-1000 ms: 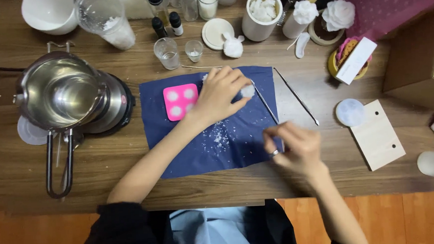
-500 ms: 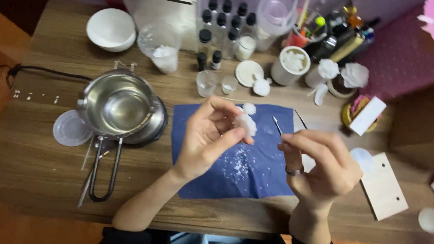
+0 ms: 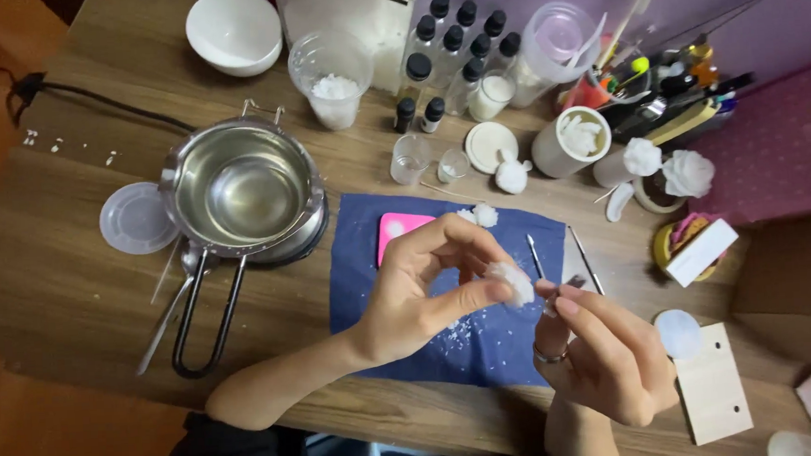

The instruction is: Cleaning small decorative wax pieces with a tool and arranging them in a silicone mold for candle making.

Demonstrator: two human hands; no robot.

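Left hand (image 3: 418,287) pinches white wax flower (image 3: 512,283); right hand (image 3: 606,356), at 4 o'clock, pinches small metal tool (image 3: 570,284), trimming it.

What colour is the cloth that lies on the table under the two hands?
The cloth is dark blue, with white crumbs scattered on it. The head view shows it.

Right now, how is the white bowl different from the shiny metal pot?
The white bowl is small, matte and has no handle; the metal pot is bigger, shiny and has a long looped handle pointing toward the person. The bowl sits bare on the table's far edge, while the pot sits on a dark base beside the blue cloth. Both are round and look empty.
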